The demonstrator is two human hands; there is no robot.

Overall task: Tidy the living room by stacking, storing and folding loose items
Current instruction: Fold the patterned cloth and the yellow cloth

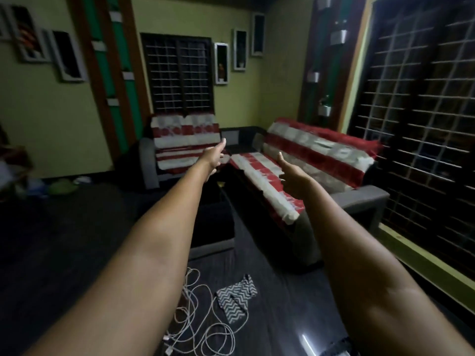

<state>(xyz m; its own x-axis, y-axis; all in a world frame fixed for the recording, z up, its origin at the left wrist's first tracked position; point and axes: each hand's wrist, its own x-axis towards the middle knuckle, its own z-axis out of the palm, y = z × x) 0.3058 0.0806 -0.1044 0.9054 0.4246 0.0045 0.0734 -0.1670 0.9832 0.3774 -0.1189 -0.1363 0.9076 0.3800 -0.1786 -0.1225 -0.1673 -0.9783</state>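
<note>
on dark floor below my arms: white cables (pixel 205 327) in loose tangle, zigzag cloth (pixel 237 296) just beside, right of them. i see left hand (pixel 214 158) and right hand (pixel 293 178) stretched forward, fingers loose, holding nothing. beyond them, sofas with red-white striped covers (pixel 267 176).

Dark glossy wood-grain floor (pixel 77 240) carries a loose tangle of white charging cables (pixel 203 327) in the foreground, with a small black-and-white zigzag-patterned fabric pouch (pixel 237 296) just beside them on the right. Far left by the wall, a green rounded item (pixel 63 187) and pale bits on the floor, too blurred to identify. Grey L-shaped sofa (pixel 359 199) carries red-and-white striped cloth covers (pixel 267 186), draped over seat and backrests.
</note>
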